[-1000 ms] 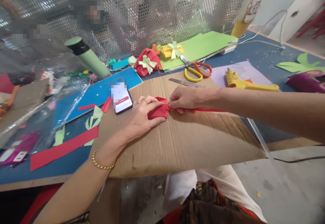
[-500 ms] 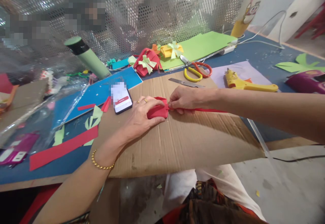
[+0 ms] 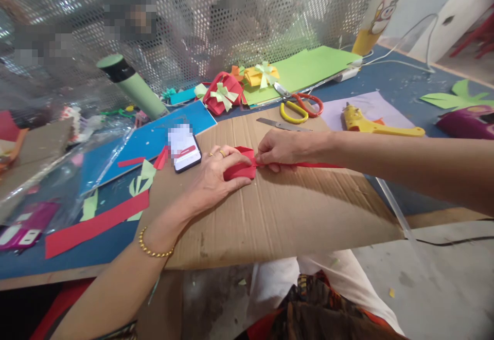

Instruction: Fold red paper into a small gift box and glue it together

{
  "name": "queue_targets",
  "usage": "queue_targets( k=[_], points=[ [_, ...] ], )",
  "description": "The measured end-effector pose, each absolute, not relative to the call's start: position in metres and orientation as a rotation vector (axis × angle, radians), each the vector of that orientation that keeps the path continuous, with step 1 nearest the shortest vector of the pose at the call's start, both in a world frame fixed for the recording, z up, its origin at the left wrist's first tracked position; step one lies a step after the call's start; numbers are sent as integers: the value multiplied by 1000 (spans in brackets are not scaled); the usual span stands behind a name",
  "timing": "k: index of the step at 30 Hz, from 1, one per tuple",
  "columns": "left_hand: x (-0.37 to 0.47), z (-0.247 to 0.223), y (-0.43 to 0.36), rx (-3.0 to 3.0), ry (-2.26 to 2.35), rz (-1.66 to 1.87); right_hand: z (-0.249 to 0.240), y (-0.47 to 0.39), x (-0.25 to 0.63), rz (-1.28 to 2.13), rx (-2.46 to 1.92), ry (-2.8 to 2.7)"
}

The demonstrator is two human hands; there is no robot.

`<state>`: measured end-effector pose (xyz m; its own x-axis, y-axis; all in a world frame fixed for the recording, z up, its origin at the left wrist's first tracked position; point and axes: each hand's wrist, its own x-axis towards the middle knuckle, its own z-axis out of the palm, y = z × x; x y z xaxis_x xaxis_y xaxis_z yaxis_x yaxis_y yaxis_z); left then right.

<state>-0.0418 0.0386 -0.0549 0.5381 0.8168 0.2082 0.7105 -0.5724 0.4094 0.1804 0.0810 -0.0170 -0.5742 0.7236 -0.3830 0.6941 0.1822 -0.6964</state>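
A small folded red paper box [image 3: 242, 169] lies on the brown cardboard sheet [image 3: 278, 221]. My left hand [image 3: 216, 173] grips it from the left, thumb on the near side and fingers over the far side. At its right end my right hand [image 3: 274, 150] is closed in a pinch on a red paper strip [image 3: 316, 165], which runs off to the right under my forearm. The strip's end meets the box; whether it is fastened there I cannot tell. Just beyond my right hand lies a metal blade [image 3: 283, 124].
Scissors [image 3: 295, 111] and a yellow glue gun [image 3: 380, 124] lie behind my right arm. A phone [image 3: 185, 149] rests left of my left hand. Farther back are a green bottle [image 3: 133, 88], a red paper bundle with a bow [image 3: 222, 95] and green sheets [image 3: 309, 70].
Both hands keep the same hold on the red box and strip. The view has shifted only very slightly.
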Motion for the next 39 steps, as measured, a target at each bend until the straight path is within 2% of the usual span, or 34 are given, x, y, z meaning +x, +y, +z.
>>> queue_targets(
  k=[35,37,39],
  points=[
    [-42,-55,39,2519,1253,550,-14,80,177,1321,-1473,-2453],
    [-42,-55,39,2534,1238,559,-14,81,178,1260,-1483,-2494],
    [-42,-55,38,2547,1232,557,-12,84,181,1042,-1590,-2480]
  ],
)
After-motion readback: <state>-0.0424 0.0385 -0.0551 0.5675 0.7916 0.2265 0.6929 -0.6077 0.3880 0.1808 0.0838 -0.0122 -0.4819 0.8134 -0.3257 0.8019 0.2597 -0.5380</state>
